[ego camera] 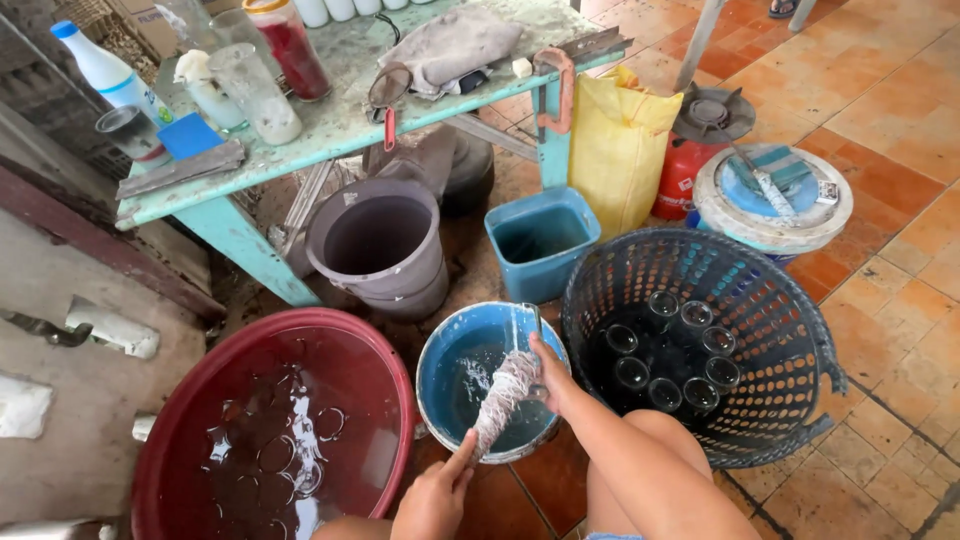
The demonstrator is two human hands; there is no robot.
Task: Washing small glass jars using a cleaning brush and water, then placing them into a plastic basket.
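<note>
My right hand [552,372] grips a clear drinking glass [527,330], tilted over a round blue bucket [446,352] that holds a little soapy water. A pale, stringy scrubbing brush [505,395] runs up into the glass. My left hand [435,497] pinches its lower end just outside the bucket's near rim. A large red basin [175,425] to the left is full of water with several glasses lying submerged. A dark perforated basket [790,330] to the right holds several clear glasses [665,360] standing in it.
A grey bucket [380,245] and a square teal tub [540,240] stand behind the blue bucket. Beyond them is a turquoise table [330,130] with bottles, cups and a cloth. A yellow bag [620,140], a red gas canister [680,175] and a white lidded pail [770,225] stand on the orange tile floor.
</note>
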